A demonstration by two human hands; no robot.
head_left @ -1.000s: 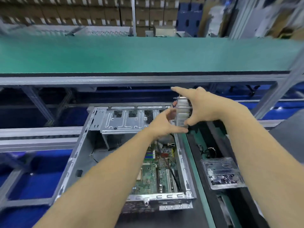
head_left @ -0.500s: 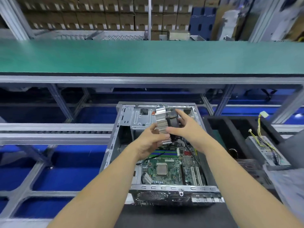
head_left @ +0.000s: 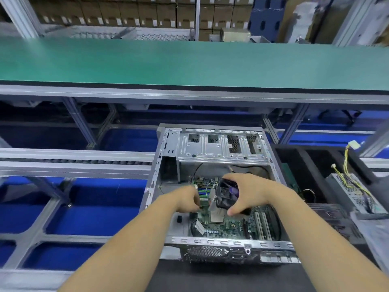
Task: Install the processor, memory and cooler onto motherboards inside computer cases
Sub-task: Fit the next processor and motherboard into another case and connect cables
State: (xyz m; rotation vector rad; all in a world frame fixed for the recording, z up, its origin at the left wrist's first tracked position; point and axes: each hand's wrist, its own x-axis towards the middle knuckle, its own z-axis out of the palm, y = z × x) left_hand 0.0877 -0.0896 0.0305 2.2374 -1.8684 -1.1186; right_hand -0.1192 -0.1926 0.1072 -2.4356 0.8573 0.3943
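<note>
Black-fanned cooler [head_left: 226, 197] hangs tilted over the board [head_left: 227, 225] — right hand [head_left: 250, 192] curled round it. Left hand [head_left: 185, 199] pinches its finned edge — inside the case [head_left: 210, 242].

Your cooler [head_left: 226, 198], a black fan on silver fins, sits tilted over the green motherboard [head_left: 229, 225] inside the open grey case [head_left: 212, 242]. The silver processor [head_left: 216, 217] lies flat at the cooler's 6 o'clock.

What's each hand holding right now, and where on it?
Right hand grips the cooler around its black fan end, tilted above the motherboard. Left hand is at the cooler's finned side; its grip cannot be told.
</note>
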